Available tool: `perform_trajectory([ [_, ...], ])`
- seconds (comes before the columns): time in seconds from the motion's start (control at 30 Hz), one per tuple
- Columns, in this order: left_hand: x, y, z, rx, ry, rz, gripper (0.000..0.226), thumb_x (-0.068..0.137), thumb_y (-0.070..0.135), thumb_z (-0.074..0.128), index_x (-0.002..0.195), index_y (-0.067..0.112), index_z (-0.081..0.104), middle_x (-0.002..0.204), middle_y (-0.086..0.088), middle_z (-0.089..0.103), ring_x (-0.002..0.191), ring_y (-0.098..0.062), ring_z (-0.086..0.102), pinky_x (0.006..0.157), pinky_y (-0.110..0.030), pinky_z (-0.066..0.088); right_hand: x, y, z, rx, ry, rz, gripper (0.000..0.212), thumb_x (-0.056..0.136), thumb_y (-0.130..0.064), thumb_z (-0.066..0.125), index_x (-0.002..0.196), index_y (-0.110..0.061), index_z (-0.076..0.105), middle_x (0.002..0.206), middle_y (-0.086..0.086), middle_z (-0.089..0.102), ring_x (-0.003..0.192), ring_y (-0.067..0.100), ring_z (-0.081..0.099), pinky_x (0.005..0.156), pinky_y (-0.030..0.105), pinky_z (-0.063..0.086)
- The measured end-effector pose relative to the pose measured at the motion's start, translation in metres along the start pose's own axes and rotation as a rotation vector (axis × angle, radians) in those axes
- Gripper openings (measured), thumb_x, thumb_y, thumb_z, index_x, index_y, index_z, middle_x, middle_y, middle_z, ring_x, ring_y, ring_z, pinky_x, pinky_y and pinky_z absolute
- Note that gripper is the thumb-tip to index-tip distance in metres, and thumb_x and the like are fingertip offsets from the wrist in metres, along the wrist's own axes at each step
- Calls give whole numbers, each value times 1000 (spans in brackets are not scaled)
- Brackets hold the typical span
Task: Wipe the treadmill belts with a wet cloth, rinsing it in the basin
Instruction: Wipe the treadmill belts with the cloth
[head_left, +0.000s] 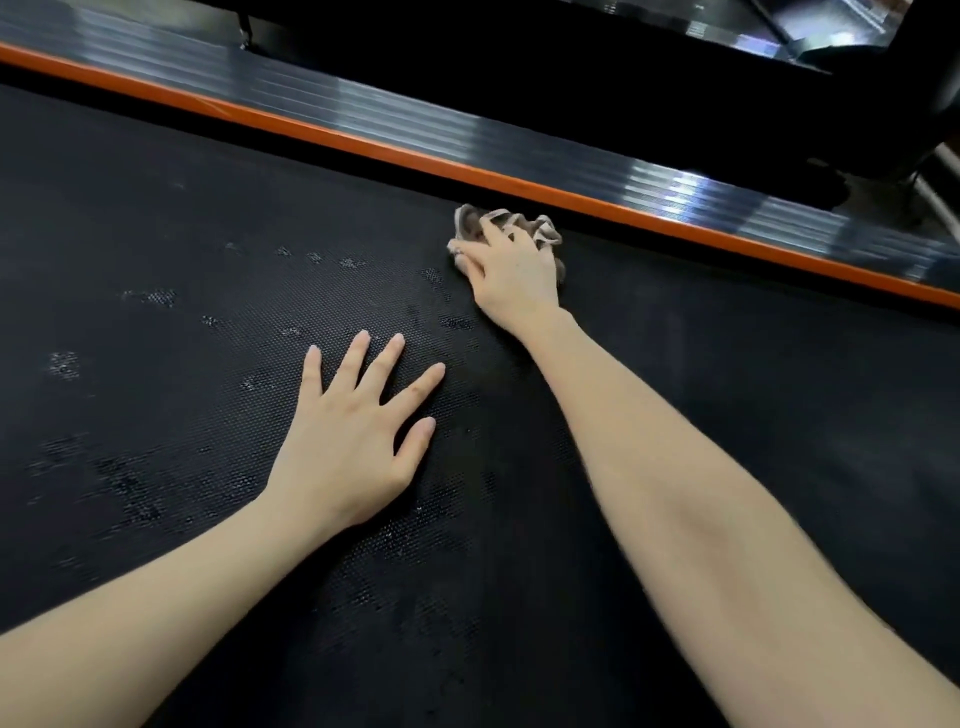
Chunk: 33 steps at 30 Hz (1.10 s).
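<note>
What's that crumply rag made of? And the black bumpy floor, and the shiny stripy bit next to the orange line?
The cloth looks like soft fabric, beige and matte: it bunches into folds under the right hand. The belt seems rubbery, matte black with fine dots. The side rail looks like ribbed metal or glossy plastic; it reflects light in streaks.

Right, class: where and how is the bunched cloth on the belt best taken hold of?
Take the cloth by its crumpled top, from above, fingers curled over it, as the right hand does. The orange rail lies close behind, so come from the belt side.
</note>
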<state>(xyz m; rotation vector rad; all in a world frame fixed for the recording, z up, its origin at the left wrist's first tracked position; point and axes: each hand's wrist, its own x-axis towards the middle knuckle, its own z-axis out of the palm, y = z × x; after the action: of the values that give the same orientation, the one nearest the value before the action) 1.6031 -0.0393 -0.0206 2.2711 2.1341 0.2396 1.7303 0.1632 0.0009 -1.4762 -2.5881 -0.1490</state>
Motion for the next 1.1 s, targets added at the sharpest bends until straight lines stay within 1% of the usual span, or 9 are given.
perform_trajectory([
  [0.13,-1,0,-4,-47,-26,-23,63,88,55,13,143,37,36,154,-6,30,144,-32,19,114,-58,8,-95,10,-16,76,67,-135,39,92,-44,36,113,-34,68,133,3,57,120,36,52,88,51,45],
  [0.23,-1,1,-6,-46,-28,-25,67,85,54,10,143,35,37,154,-7,29,144,-32,18,113,-58,6,-197,-11,-35,93,105,-182,35,95,-40,40,116,-34,67,136,4,55,121,37,51,87,48,43],
  [0.4,-3,2,-14,-59,-39,-24,69,84,55,12,144,32,38,154,-8,28,144,-33,17,114,-58,5,-309,-41,-67,123,-86,-372,38,96,-43,39,132,-41,49,148,5,40,134,38,38,94,54,40],
  [0.53,-16,-2,-36,-136,72,-39,67,86,54,19,138,24,48,150,-13,36,141,-36,24,113,-57,9,-290,-32,-84,-15,-56,-380,51,94,-55,35,142,-40,34,151,12,34,137,40,31,105,67,22],
  [0.63,-48,-21,-45,-93,89,-53,61,90,52,21,140,28,45,151,-11,34,142,-35,22,113,-57,5,-279,-37,-68,56,-82,-344,48,91,-57,40,135,-40,46,149,11,38,137,41,31,103,70,22],
  [0.77,-84,-62,-38,43,-43,-44,69,86,61,10,143,34,38,153,-10,31,142,-37,20,112,-61,3,-266,-34,-52,170,-50,-358,38,92,-45,41,122,-35,62,137,6,54,129,39,45,100,68,29],
  [0.9,-95,-69,-22,34,-61,-88,68,86,63,9,145,37,32,155,-6,27,143,-35,16,112,-61,6,-204,-23,-41,148,67,8,39,92,-43,37,121,-36,63,139,4,53,131,38,42,100,69,29],
  [1.0,-95,-70,-22,28,-61,-92,69,85,63,7,145,38,29,156,-5,25,144,-33,14,113,-59,5,-171,-31,-32,109,-21,256,37,96,-49,39,129,-42,54,148,-4,40,140,33,26,110,62,16],
  [1.1,-94,-70,-22,27,-43,-95,70,84,63,4,146,40,26,157,-4,21,145,-33,12,114,-58,3,-199,-52,-39,136,-7,76,44,91,-55,34,124,-40,60,140,-4,51,132,38,38,105,59,27],
])
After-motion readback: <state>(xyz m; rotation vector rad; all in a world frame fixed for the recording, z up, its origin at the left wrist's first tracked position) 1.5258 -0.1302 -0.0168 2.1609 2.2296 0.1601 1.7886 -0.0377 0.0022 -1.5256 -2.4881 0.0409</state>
